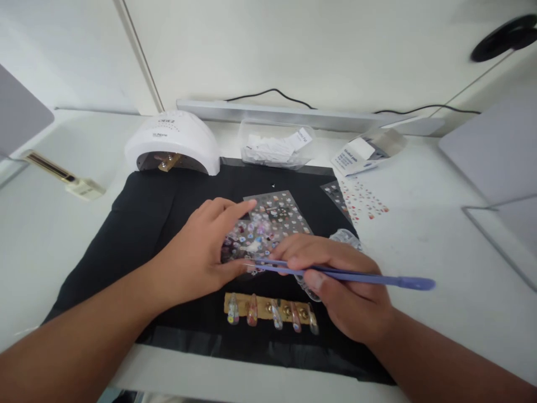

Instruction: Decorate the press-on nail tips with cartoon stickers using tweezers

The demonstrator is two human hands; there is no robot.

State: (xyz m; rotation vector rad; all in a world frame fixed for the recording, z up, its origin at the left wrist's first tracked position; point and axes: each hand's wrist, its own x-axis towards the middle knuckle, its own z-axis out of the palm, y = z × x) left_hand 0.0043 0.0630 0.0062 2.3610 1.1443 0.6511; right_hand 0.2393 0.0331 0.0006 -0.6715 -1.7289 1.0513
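So there's a white surface with a big black mat spread over it, a white nail lamp sitting at the mat's back left corner, a clear tub of white bits just behind the mat and a second sticker sheet hanging off its right edge. Mid-mat is the sticker sheet, the left hand lying flat on its left part with fingers loosely open, holding nothing. The right hand is closed around purple tweezers, tips at the sheet's near edge, and a gold strip of decorated nail tips lies just in front of both hands.
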